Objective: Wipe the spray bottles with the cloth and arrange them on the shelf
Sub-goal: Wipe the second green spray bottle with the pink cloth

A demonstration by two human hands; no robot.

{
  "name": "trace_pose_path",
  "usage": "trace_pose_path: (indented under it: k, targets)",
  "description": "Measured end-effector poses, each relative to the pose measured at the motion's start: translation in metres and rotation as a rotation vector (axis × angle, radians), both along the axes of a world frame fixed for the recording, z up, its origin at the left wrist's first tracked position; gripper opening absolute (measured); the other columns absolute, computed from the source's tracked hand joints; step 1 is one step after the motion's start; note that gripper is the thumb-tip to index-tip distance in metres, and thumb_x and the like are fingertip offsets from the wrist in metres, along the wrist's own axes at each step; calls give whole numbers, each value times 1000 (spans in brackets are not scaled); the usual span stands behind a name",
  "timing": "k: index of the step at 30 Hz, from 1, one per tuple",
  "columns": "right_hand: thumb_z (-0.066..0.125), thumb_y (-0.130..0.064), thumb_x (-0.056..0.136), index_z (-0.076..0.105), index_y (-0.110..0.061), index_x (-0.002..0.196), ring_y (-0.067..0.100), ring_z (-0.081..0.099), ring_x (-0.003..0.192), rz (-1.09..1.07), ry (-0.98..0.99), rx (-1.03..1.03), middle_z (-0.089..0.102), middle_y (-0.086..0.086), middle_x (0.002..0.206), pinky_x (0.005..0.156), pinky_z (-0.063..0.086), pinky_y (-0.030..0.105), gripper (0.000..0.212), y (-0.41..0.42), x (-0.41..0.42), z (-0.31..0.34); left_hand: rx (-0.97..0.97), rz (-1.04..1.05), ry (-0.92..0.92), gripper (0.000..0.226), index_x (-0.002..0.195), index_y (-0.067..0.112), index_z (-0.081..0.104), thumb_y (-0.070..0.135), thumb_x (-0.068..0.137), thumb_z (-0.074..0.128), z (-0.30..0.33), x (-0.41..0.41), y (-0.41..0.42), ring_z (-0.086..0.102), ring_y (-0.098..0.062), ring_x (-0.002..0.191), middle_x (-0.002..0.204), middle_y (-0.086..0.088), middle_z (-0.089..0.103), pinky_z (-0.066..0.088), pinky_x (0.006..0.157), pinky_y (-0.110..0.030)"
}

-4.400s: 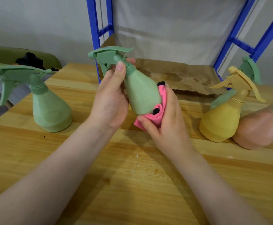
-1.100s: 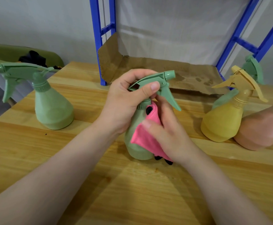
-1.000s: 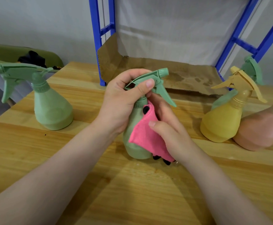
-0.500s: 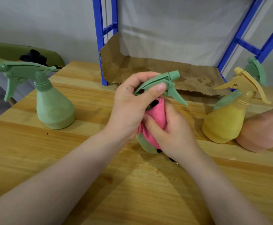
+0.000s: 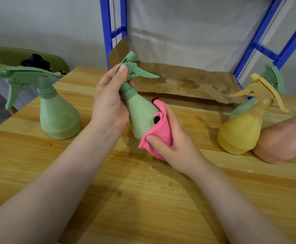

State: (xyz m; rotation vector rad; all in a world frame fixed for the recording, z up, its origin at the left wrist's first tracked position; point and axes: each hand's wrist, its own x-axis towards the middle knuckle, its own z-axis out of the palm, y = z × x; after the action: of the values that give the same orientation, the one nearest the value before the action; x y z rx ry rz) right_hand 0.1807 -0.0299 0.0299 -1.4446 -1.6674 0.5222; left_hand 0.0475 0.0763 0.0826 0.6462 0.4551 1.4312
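Above the desk (image 5: 143,199), left hand (image 5: 108,104) gripping a tilted green bottle (image 5: 140,113) by its neck, right hand (image 5: 175,138) closed on a pink cloth (image 5: 161,132) — pressed against the bottle's base.

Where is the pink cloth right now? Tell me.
In the head view, the pink cloth sits centre frame, pressed by the right hand against the base of the green spray bottle that the left hand holds tilted above the table.
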Motion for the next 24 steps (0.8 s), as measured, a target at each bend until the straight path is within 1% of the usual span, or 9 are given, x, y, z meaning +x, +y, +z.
trace_pose_path:
  k: [2, 3, 6, 10, 13, 16, 18, 21, 24]
  targets:
    - [66, -43, 89, 19, -23, 156, 5, 30, 143, 12, 7, 47, 30, -10, 156, 117, 33, 33, 85, -1, 2, 0, -61, -6, -96, 14, 102, 6, 66, 8, 89, 68, 2, -3, 5, 66, -9, 72, 88, -4, 73, 54, 70, -22]
    - [65, -46, 88, 17, -22, 157, 7, 29, 145, 17, 8, 59, 28, -9, 158, 117, 33, 37, 87, -1, 3, 0, -90, -10, -140, 16, 104, 4, 65, 9, 89, 68, 3, -4, 7, 66, -9, 70, 86, -4, 73, 55, 68, -22]
    - [64, -54, 85, 12, -25, 157, 4, 24, 147, 16, -31, 50, 23, -10, 161, 118, 32, 35, 94, -2, 5, 3, -115, -2, -179, 19, 106, 2, 66, 10, 90, 68, 4, -4, 6, 65, -10, 67, 85, -5, 72, 54, 65, -21]
    - [65, -55, 85, 9, -22, 158, -1, 13, 149, -48, -211, 40, 15, -10, 164, 121, 24, 33, 97, 0, 2, 7, 90, 51, 3, 7, 98, 10, 66, 7, 92, 63, 6, 3, -8, 64, -8, 76, 90, -1, 71, 52, 72, -22]
    - [61, -53, 89, 17, -17, 157, 6, 23, 147, -104, -283, 87, 26, -4, 160, 120, 26, 32, 89, 2, -6, 10, 210, 35, 150, 11, 95, 13, 66, 3, 90, 63, 5, 12, -26, 64, -9, 80, 88, 2, 72, 52, 74, -23]
    - [66, -39, 86, 31, -10, 149, 13, 44, 130, -174, -246, 123, 47, 3, 142, 108, 40, 32, 77, 1, -16, 10, 293, -37, 315, 14, 94, 14, 69, 3, 86, 69, -2, 21, -41, 66, -15, 88, 93, -1, 71, 52, 81, -30]
    - [66, -36, 86, 38, -8, 142, 17, 51, 118, -239, -234, 130, 52, 5, 129, 98, 46, 34, 69, 0, -20, 9, 322, -50, 364, 15, 91, 18, 71, 5, 85, 71, -3, 24, -46, 67, -18, 93, 95, -1, 71, 53, 84, -31]
    - [62, -41, 84, 45, -7, 132, 20, 55, 106, -339, -258, 185, 56, 5, 116, 84, 47, 31, 61, 0, -22, 8, 345, -75, 346, 16, 90, 19, 69, 4, 84, 71, 0, 26, -51, 66, -15, 92, 92, 3, 71, 53, 82, -29]
    - [64, -39, 84, 49, -9, 125, 20, 57, 100, -383, -232, 223, 58, 3, 110, 78, 47, 32, 53, 1, -21, 8, 409, -99, 397, 15, 91, 19, 68, 6, 85, 71, 0, 27, -53, 64, -13, 90, 91, 3, 69, 52, 80, -26]
